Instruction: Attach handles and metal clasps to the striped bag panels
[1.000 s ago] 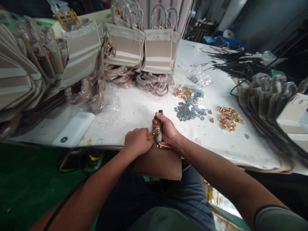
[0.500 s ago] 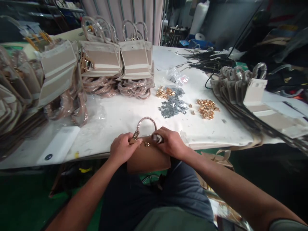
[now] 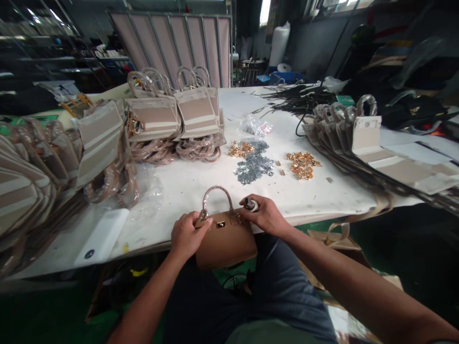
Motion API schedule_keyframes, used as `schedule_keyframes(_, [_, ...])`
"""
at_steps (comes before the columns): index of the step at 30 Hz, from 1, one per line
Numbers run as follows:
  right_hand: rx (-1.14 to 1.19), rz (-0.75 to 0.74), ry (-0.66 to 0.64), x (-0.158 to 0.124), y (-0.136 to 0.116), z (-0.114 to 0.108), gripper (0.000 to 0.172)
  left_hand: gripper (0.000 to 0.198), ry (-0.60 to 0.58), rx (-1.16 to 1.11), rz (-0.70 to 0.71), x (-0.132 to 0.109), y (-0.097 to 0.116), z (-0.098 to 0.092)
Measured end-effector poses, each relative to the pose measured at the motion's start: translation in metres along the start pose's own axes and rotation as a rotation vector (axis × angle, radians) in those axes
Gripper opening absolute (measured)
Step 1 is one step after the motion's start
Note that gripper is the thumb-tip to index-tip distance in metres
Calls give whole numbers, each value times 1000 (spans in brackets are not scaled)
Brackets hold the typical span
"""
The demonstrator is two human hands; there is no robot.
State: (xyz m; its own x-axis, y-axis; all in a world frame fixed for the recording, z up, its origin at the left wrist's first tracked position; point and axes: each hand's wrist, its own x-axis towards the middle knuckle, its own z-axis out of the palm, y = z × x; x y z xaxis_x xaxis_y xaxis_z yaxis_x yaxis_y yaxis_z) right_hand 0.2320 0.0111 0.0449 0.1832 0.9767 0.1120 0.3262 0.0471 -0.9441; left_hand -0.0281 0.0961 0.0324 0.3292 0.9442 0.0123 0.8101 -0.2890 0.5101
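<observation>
Two hands at work, both mostly closed: L hand (image 3: 187, 234) pinches brown bag panel (image 3: 225, 246) at its top L corner, R hand (image 3: 263, 212) curls round a stubby tool (image 3: 251, 204), fingertips by the panel's top R corner. Panel's smooth, flat, roughly rectangular, over the lap at table (image 3: 186, 191) edge; plastic-wrapped handle (image 3: 217, 187) arches up, gold clasp (image 3: 221, 224) sits just below its middle. Beyond, mid-table: heap of thin grey metal plates (image 3: 254, 167) w/ shiny gold bits (image 3: 241, 149) touching it, 2nd gold pile (image 3: 303, 166) to R, crinkly clear bag (image 3: 253, 125) behind. L side's crowded w/ stacked beige panels (image 3: 197, 112), wrapped handles sticking out; more panels (image 3: 366, 136) fan out at R, stack cut off by frame. Black strips (image 3: 294, 98) tangle at far R. Tool's grip mostly hidden by fingers; far L background too dark/blurry to ID.
</observation>
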Motion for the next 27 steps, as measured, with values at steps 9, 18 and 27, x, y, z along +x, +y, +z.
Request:
schedule_keyframes(9, [74, 92, -6, 22, -5, 9, 20, 26, -33, 223, -65, 2, 19, -3])
schedule_keyframes(18, [-182, -19, 75, 35, -25, 34, 19, 25, -59, 284, -59, 6, 23, -5])
schedule_keyframes(27, [-284, 0, -50, 43, -35, 59, 12, 24, -21, 240, -36, 1, 17, -2])
